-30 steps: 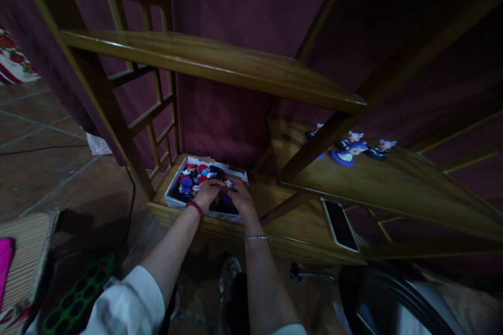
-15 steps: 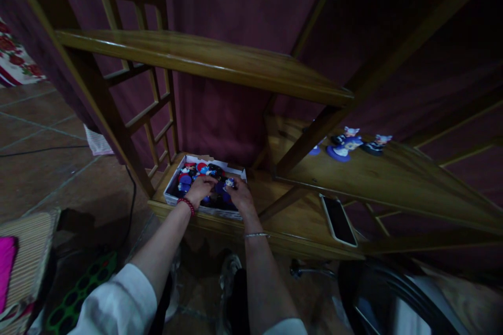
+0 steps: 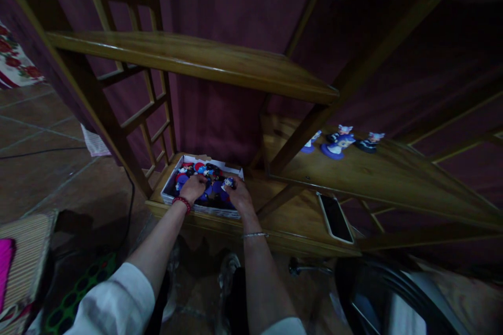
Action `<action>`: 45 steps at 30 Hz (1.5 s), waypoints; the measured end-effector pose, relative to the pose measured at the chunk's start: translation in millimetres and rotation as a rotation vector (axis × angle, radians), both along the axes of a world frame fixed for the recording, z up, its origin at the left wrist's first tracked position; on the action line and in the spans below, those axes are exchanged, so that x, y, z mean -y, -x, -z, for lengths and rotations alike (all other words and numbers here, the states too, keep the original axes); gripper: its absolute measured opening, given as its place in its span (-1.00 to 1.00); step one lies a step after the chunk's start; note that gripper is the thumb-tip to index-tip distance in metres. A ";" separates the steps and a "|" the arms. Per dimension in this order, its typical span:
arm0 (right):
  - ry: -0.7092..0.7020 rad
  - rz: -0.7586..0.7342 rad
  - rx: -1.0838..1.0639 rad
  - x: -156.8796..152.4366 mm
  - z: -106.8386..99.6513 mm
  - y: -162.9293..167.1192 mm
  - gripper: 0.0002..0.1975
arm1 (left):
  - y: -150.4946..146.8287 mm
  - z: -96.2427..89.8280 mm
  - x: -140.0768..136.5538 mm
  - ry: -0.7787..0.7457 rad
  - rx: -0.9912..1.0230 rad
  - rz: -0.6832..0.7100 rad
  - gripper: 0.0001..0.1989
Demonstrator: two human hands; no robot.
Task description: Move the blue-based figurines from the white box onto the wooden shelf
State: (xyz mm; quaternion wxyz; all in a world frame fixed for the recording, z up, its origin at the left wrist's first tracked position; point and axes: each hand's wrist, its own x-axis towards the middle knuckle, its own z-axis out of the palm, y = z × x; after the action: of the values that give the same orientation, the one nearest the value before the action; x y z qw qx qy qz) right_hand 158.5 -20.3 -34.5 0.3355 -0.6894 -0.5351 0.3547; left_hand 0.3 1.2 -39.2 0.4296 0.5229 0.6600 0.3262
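A shallow white cardboard box (image 3: 166, 198) full of small figurines with red, blue, purple and black parts stands on the low wooden shelf. Over its right end, my right hand (image 3: 241, 198) is closed around a small figurine (image 3: 228, 183) with a pale blue and white head. My left hand (image 3: 194, 187) reaches in over the middle of the box, its fingers curled down among the figurines; what they pinch, if anything, is too dark to make out.
Several figurines, among them a purple one (image 3: 337, 146) and a dark-based one (image 3: 370, 142), stand on the raised right shelf (image 3: 365, 178). A phone (image 3: 336, 217) lies on the low shelf. An upper board (image 3: 192, 63) and a slanting post (image 3: 296, 147) frame the space.
My left hand has drawn back slightly to the left inside the box, its fingers now more curled. The right hand keeps its figurine at the right end. The whole view has shifted a little.
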 end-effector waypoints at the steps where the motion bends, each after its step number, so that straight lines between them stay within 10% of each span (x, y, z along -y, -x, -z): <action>1: -0.004 -0.001 0.001 -0.2 0.5 -0.1 -0.68 | -0.9 -0.9 1.0 -0.018 -0.080 0.041 -0.83; 9: -0.033 -0.028 0.004 -0.2 5.1 -1.8 -0.68 | -10.1 -6.4 12.7 -0.271 -0.565 0.399 -0.68; 20: -0.022 -0.028 0.005 3.2 0.6 -1.4 -0.69 | -16.8 -15.4 21.9 -0.216 -0.894 0.378 -0.64; 45: -0.033 -0.020 0.012 -0.9 9.8 -0.7 -0.72 | -18.4 -16.6 20.7 -0.263 -0.893 0.386 -0.71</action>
State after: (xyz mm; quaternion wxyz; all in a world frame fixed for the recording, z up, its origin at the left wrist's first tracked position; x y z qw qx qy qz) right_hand 159.2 -19.4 -44.3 0.3402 -0.6803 -0.5499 0.3451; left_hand 18.7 -19.5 -22.6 0.0882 0.7735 0.6242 0.0657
